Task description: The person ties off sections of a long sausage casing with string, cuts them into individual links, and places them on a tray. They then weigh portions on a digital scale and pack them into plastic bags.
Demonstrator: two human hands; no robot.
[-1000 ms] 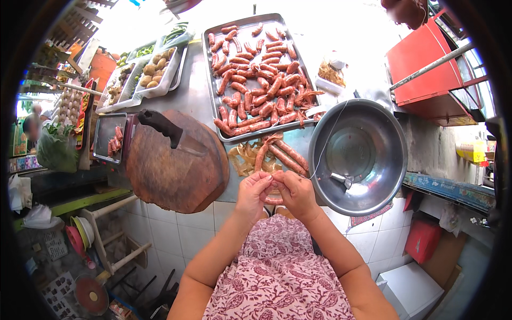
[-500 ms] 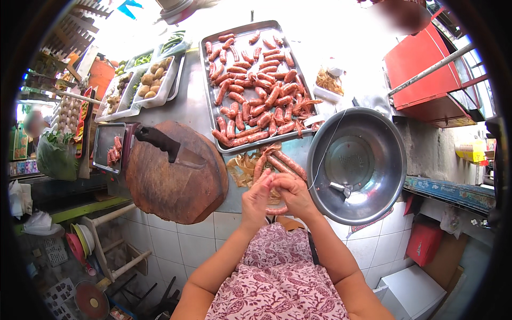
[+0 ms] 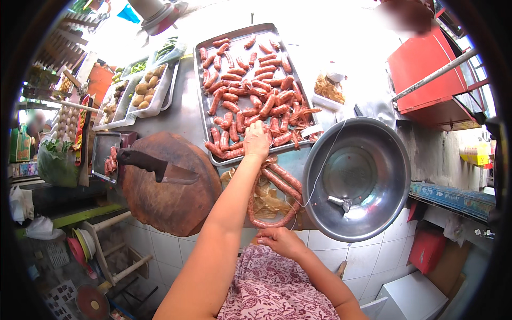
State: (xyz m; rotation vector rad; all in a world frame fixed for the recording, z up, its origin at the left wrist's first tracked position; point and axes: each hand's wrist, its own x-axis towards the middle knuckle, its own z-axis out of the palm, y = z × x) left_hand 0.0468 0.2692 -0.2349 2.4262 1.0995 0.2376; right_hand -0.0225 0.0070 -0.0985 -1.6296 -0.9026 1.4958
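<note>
My left hand [image 3: 257, 140] reaches onto the metal tray [image 3: 197, 69] of short sausages [image 3: 229, 104], fingers curled over a sausage at its near part. My right hand [image 3: 278, 239] is low at the counter's near edge, fingers pinched on a thin white string [image 3: 288, 200]. Just beyond it, a long looped sausage [image 3: 281, 178] lies on crumpled tan casing [image 3: 269, 208]. To the right is a large steel bowl [image 3: 356, 156] with a metal fitting [image 3: 340, 202] inside and string over its rim.
A round wooden board [image 3: 165, 208] holds a black-handled knife [image 3: 152, 165]. A small pan [image 3: 101, 146] with sausage pieces sits left. Produce containers [image 3: 136, 114] stand farther back. A small container [image 3: 328, 104] and a red metal box [image 3: 418, 66] are at the right.
My left hand has left the looped sausage and moved forward onto the tray. My right hand has dropped toward me, below the loop. The view has shifted slightly.
</note>
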